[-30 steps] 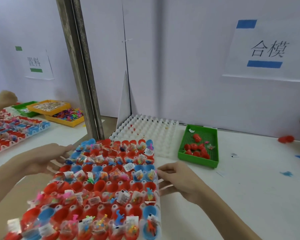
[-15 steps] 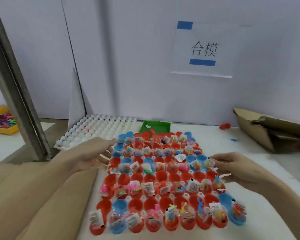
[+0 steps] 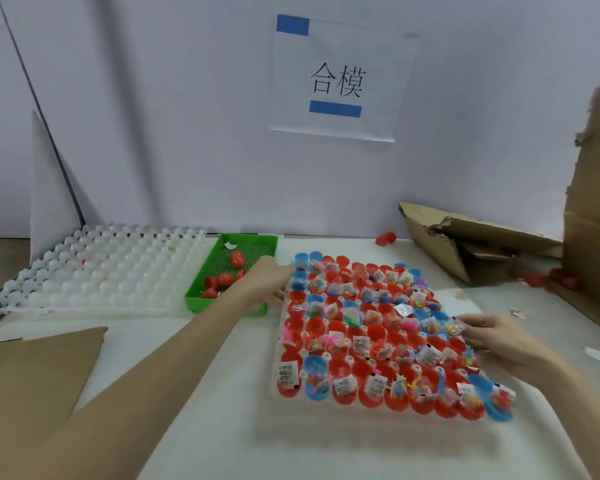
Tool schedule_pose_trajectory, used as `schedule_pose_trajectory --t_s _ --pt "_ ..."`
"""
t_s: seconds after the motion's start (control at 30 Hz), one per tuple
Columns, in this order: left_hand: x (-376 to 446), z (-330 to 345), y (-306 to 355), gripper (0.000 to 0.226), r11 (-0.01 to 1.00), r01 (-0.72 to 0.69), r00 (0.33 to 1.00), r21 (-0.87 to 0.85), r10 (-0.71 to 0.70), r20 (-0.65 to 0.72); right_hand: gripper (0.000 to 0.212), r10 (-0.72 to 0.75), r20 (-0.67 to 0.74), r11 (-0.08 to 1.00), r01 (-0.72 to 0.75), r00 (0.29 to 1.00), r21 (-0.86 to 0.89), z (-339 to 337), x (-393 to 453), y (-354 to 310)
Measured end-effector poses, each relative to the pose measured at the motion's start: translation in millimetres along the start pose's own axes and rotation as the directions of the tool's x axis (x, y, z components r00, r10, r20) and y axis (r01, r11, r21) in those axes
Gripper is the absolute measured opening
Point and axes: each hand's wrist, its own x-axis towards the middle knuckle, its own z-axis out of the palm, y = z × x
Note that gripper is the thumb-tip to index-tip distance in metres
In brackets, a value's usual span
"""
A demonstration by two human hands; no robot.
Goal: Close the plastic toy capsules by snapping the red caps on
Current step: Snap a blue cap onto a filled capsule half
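So we've got both hands on the capsule tray [image 3: 378,327] | left hand [image 3: 257,289] gripping its far-left edge, right hand [image 3: 492,336] its right edge, probably squaring it | red caps [image 3: 222,280] just left, green bin [image 3: 201,299]

Capsule halves [image 3: 378,334] red, some blue; basket [image 3: 201,299] green; empty tray [image 3: 101,271] white; caps [image 3: 222,280] red; cardboard [image 3: 465,244] brown.

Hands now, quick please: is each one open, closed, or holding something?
Left hand: grips the left edge of the capsule tray.
Right hand: fingers curled on the tray's right edge, holding it.
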Motion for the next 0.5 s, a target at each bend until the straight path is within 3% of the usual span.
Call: schedule_pose_trajectory --t_s 0.13,0.3,0.5 --pt "5.8 -2.9 5.9 0.053 0.988 -0.025 0.999 0.15 0.021 0.027 0.017 -0.042 -0.013 0.995 0.04 0.999 -0.093 9.9 7.1 -7.0" --pt "11.1 -4.3 -0.9 0.026 0.976 -0.012 0.999 0.218 0.0 0.054 0.012 -0.045 -0.04 0.99 0.039 0.998 -0.135 15.3 10.0 -13.7" --pt "2.7 -11.8 -11.5 0.027 0.975 -0.093 0.995 0.2 0.1 -0.025 0.031 -0.044 -0.062 0.956 0.023 0.997 -0.292 20.5 3.9 -33.4"
